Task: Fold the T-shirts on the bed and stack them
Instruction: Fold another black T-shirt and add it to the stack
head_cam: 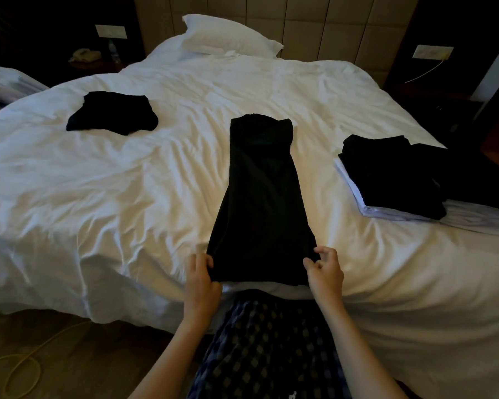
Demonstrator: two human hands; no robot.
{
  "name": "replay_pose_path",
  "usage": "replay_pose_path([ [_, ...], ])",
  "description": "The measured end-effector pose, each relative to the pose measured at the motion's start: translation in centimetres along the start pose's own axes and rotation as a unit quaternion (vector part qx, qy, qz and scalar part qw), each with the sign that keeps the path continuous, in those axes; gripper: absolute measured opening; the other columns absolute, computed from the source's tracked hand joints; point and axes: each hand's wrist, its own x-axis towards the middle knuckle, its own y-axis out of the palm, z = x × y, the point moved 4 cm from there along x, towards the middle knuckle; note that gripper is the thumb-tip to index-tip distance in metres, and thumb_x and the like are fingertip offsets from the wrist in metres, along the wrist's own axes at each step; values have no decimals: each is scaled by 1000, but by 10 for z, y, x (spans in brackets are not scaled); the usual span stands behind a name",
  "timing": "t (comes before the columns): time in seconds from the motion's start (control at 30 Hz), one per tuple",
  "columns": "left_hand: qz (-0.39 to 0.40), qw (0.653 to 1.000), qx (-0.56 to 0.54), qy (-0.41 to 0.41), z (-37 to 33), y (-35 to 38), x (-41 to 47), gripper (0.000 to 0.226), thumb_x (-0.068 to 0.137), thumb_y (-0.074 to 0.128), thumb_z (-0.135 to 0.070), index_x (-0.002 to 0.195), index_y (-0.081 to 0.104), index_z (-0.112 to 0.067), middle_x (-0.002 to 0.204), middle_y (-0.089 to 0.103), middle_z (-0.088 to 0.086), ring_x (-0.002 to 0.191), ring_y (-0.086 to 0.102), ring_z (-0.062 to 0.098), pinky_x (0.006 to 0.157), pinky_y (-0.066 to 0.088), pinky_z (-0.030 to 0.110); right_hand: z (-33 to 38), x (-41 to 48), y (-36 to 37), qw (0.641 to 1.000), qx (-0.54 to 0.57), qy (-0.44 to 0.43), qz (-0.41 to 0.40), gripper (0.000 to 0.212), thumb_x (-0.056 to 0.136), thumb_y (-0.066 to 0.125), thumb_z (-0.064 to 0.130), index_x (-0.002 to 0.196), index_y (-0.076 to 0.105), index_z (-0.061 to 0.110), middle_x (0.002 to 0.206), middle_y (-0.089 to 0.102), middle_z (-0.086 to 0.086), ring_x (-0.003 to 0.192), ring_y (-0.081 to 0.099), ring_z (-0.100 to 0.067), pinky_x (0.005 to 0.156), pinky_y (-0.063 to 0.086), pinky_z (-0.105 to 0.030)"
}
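A black T-shirt lies lengthwise on the white bed, folded into a long narrow strip that runs away from me. My left hand pinches its near left corner at the bed's front edge. My right hand pinches the near right corner, fingers curled over the hem. A folded black T-shirt lies alone at the far left of the bed. At the right, a pile of black and pale garments sits near the bed's edge.
A white pillow leans at the padded headboard. A yellow cable loops on the wooden floor at the lower left. A nightstand with a phone stands at the far left. My checked trousers fill the bottom centre.
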Motion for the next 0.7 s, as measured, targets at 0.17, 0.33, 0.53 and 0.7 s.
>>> replay_pose_path([
  [0.17,51,996,59,-52,0,3,13,45,83,51,9,127,46,1,120,50,17,106,49,32,84,40,34,5,5,0,999,-12,38,27,22,90,60,24,106,50,12,75,50,6,66,48,-8,59,39,-29],
  [0.33,-2,987,-91,-133,-22,-8,21,49,87,35,15,127,54,-6,116,58,3,109,52,18,84,39,25,21,12,-3,999,2,-40,1,17,91,60,18,103,61,7,77,59,-5,77,57,-22,61,42,-24],
  [0.53,-39,827,-350,-439,-20,17,-19,50,91,23,17,131,47,1,122,54,23,107,56,37,72,52,29,15,5,8,998,39,-54,-9,16,91,61,18,102,63,8,75,57,2,71,53,-11,61,42,-18],
  [0.7,-48,849,-361,-382,-30,7,-13,52,83,18,23,113,54,0,79,58,17,66,58,29,43,51,20,9,6,0,993,65,-70,-67,9,90,62,17,94,64,9,65,56,-3,59,49,-15,49,38,-11],
])
